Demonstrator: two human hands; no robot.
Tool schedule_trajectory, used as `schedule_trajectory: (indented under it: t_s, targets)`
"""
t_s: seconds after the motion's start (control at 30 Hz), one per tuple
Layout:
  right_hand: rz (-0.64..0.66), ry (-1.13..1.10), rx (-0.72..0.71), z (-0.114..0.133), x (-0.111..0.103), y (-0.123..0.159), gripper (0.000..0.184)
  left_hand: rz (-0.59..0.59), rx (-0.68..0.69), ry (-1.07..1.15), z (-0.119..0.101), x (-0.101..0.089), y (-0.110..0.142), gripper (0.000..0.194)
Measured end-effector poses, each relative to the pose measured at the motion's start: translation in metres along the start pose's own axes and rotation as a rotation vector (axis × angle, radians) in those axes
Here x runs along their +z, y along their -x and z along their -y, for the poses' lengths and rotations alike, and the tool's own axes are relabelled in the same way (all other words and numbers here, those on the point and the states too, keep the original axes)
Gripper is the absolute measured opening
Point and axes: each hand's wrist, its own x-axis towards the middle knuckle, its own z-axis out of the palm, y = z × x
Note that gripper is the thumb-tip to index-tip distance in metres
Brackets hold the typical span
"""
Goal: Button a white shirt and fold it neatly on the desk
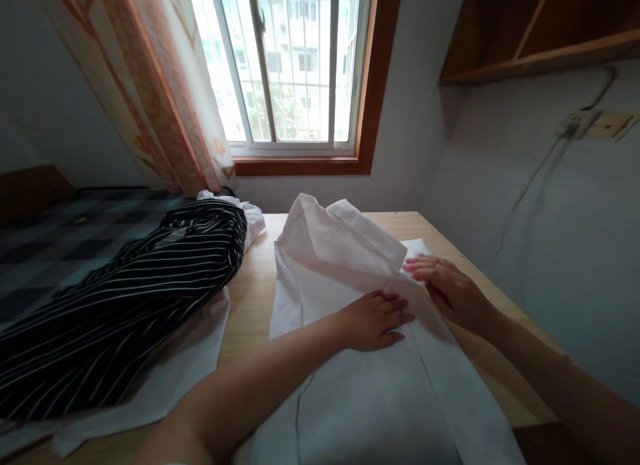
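Note:
A white collared shirt (370, 398) lies spread over the wooden table, its collar (367, 231) standing up at the far end. My left hand (377, 320) rests flat on the shirt's middle, fingers spread. At the shirt's right edge, just below the collar, is my right hand (443, 281). Its fingers are stretched out and touch the fabric there. A folded bit of white cloth (416, 247) shows beyond the right fingertips. The near end of the shirt runs out of the picture.
Left of the shirt, a black garment with white stripes (185, 271) lies heaped over white cloth (165, 378). Behind it is a bed with a checked cover (65, 241). The wooden table (250, 285) meets the wall on the right. A window (295, 65) and curtain (165, 85) are ahead.

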Motion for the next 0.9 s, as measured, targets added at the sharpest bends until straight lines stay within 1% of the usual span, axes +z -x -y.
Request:
schedule_trajectory:
  t_s: [0.07,0.13,0.2,0.23,0.3,0.33,0.37,0.4,0.43,0.47,0.5,0.53,0.57,0.63,0.7,0.73,0.8,0.9]
  targets:
    - [0.07,-0.025,0.055,0.003,0.006,0.027,0.027,-0.029,0.073,-0.074,-0.005,-0.003,-0.003,0.044]
    - [0.114,-0.031,0.159,0.004,0.018,0.049,0.026,-0.012,0.16,-0.178,-0.019,-0.015,-0.004,0.029]
    - [0.144,-0.035,0.254,0.005,0.03,0.064,0.029,0.052,0.234,-0.276,-0.038,-0.037,0.0,0.021]
    - [0.153,-0.04,0.288,0.005,0.035,0.068,0.03,0.089,0.246,-0.306,-0.048,-0.052,0.005,0.02]
    - [0.159,-0.049,0.33,0.005,0.042,0.072,0.03,0.115,0.264,-0.324,-0.061,-0.084,0.022,0.019]
    - [0.158,-0.05,0.344,0.005,0.044,0.073,0.03,0.12,0.208,-0.329,-0.063,-0.099,0.035,0.018]
    - [0.159,-0.051,0.354,0.005,0.045,0.073,0.03,0.13,0.108,-0.331,-0.061,-0.111,0.049,0.017]
    - [0.163,-0.052,0.358,0.005,0.045,0.072,0.03,0.127,-0.058,-0.327,-0.056,-0.119,0.066,0.016]
    - [0.171,-0.054,0.358,0.005,0.045,0.072,0.03,0.107,-0.266,-0.315,-0.048,-0.123,0.083,0.018]
    - [0.184,-0.056,0.353,0.005,0.045,0.072,0.031,0.062,-0.494,-0.301,-0.04,-0.122,0.1,0.021]
    - [0.201,-0.059,0.344,0.005,0.046,0.072,0.034,0.007,-0.673,-0.278,-0.032,-0.117,0.117,0.025]
    - [0.224,-0.063,0.332,0.004,0.047,0.072,0.037,-0.008,-0.753,-0.233,-0.025,-0.108,0.131,0.028]
    - [0.248,-0.069,0.32,0.003,0.048,0.071,0.042,-0.016,-0.796,-0.204,-0.02,-0.097,0.143,0.031]
    - [0.302,-0.088,0.306,0.0,0.052,0.07,0.051,0.017,-0.847,-0.185,-0.015,-0.074,0.159,0.043]
    - [0.345,-0.109,0.315,-0.006,0.056,0.066,0.056,0.068,-0.906,-0.187,-0.013,-0.056,0.163,0.053]
    - [0.359,-0.119,0.324,-0.01,0.058,0.064,0.057,0.095,-0.934,-0.191,-0.011,-0.051,0.161,0.056]
    - [0.368,-0.132,0.338,-0.02,0.063,0.058,0.056,0.151,-0.966,-0.2,-0.003,-0.048,0.155,0.058]
    - [0.342,-0.142,0.349,-0.039,0.074,0.048,0.054,0.214,-0.972,-0.204,0.022,-0.055,0.144,0.058]
